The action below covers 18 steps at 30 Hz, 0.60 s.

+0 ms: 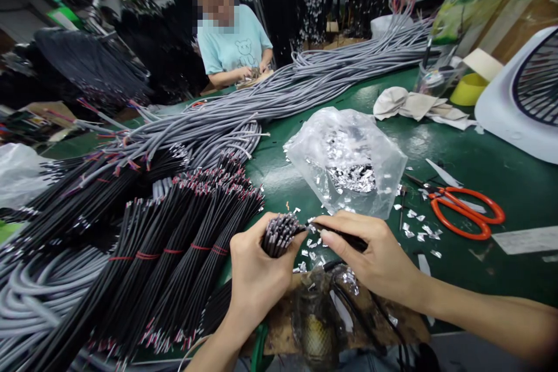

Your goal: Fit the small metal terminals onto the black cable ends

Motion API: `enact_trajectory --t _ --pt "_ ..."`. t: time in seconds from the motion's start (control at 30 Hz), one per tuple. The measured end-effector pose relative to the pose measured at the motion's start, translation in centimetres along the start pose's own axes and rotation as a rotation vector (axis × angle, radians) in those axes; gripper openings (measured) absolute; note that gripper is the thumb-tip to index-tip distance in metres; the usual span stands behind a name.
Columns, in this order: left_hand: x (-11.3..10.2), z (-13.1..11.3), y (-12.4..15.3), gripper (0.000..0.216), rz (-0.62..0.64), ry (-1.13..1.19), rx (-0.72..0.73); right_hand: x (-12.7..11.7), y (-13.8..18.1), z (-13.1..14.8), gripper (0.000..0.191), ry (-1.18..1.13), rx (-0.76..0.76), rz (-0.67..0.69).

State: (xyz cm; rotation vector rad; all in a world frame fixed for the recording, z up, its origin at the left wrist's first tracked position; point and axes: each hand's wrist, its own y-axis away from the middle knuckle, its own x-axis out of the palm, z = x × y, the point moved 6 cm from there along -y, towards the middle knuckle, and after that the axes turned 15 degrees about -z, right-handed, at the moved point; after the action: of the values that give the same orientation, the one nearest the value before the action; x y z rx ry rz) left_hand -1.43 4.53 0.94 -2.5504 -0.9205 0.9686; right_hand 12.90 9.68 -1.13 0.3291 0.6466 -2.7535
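Note:
My left hand (261, 270) is wrapped round a bundle of thin black wires (280, 235), whose cut ends face up between thumb and fingers. In my right hand (375, 250) is a slim black tool (349, 237), pinched between thumb and forefinger. Its tip reaches close to my left thumb, at the right side of the bundle; its exact kind is unclear. Just beyond both hands lies a clear plastic bag (300, 148) holding many small silvery foil pieces (353, 177). More such pieces are strewn on the table around my right hand.
Tied bundles of black wire (174, 267) lie at left. Long grey cables (261, 99) cross the green table (436, 139). Orange-handled scissors (468, 215), a cloth (405, 103) and a fan (514, 104) are at right. Opposite sits a person in a light-blue shirt (235, 40).

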Motion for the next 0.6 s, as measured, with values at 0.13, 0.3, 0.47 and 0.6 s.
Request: enact_trajectory --t 0.13,0.3,0.47,0.6 --pt "0.2 0.3 -0.3 0.012 0.097 0.049 -0.048 -0.2 -0.3 0.4 0.023 0.028 -0.033 0.011" --pt "0.4 0.2 -0.3 0.014 0.208 0.097 -0.086 -1.8 -0.6 0.8 0.022 0.126 -0.18 -0.115" --pt "0.9 -0.1 0.1 0.014 0.241 0.048 -0.029 -1.6 0.1 1.6 0.026 0.294 -0.494 0.038" --pt "1.1 -0.3 0.1 0.013 0.24 -0.002 0.016 -1.2 0.3 2.0 0.03 0.466 -0.711 0.147"
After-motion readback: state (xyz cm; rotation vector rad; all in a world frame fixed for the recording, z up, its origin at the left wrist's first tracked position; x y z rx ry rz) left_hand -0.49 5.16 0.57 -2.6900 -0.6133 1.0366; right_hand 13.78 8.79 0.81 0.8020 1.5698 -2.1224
